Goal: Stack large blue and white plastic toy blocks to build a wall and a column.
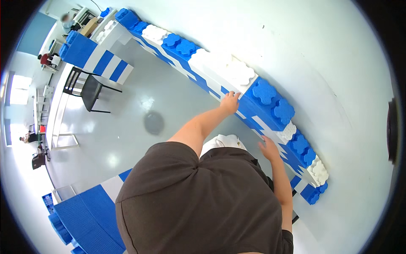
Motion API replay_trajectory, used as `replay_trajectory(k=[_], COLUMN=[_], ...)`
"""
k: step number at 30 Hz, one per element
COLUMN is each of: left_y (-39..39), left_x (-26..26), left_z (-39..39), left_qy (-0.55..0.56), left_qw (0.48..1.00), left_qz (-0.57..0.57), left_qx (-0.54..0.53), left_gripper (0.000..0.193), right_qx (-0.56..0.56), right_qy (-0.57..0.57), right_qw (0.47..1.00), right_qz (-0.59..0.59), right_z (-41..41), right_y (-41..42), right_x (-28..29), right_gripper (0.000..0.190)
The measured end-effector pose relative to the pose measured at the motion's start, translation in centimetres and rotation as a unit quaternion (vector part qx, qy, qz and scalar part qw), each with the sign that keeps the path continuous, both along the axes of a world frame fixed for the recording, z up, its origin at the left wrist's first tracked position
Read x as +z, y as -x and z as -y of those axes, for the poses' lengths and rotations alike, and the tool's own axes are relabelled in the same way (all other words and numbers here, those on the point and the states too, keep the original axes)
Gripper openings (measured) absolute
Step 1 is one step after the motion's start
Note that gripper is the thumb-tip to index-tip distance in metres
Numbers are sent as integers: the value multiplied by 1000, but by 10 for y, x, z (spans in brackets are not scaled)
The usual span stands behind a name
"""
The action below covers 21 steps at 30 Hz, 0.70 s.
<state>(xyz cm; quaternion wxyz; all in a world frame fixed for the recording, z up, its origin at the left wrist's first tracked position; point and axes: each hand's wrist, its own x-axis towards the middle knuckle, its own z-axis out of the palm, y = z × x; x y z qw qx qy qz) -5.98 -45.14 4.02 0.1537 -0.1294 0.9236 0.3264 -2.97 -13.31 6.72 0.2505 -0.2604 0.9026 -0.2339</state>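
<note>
A wall of large blue and white studded building blocks runs diagonally in front of me. My left hand (230,102) is at the wall's near top edge, its fingertips by the seam between a white block (219,68) and a blue block (261,104); it seems to touch the edge without grasping anything. Lower right, my right hand (269,147) is beside the wall's near face, below a small white block (288,130). Its fingers are spread and nothing is in it; whether it touches the wall I cannot tell.
Behind the block wall is a pale wall (342,95). A black chair (91,92) stands left, by a striped block stack (104,62) and a long white table (57,111). Another blue and white block structure (92,216) is at lower left. Several people sit far off.
</note>
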Motion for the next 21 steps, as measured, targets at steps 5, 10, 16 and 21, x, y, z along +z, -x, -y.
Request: replay_trajectory(k=[5, 10, 16, 21], left_y=[23, 62, 88, 88], left_x=[14, 19, 15, 19], left_z=[7, 24, 26, 22], left_qy=[145, 188, 209, 224], left_qw=[964, 968, 977, 974], left_qz=[-223, -163, -29, 5], left_qx=[2, 20, -12, -19], left_gripper=[63, 69, 72, 78], right_qx=[-40, 43, 50, 33], right_qy=[-85, -48, -15, -131], right_qw=[992, 997, 981, 970], right_qz=[89, -43, -188, -203], right_z=[-16, 14, 83, 135], right_y=[16, 56, 108, 157], right_x=[-7, 23, 46, 39], right_gripper=[47, 59, 90, 119])
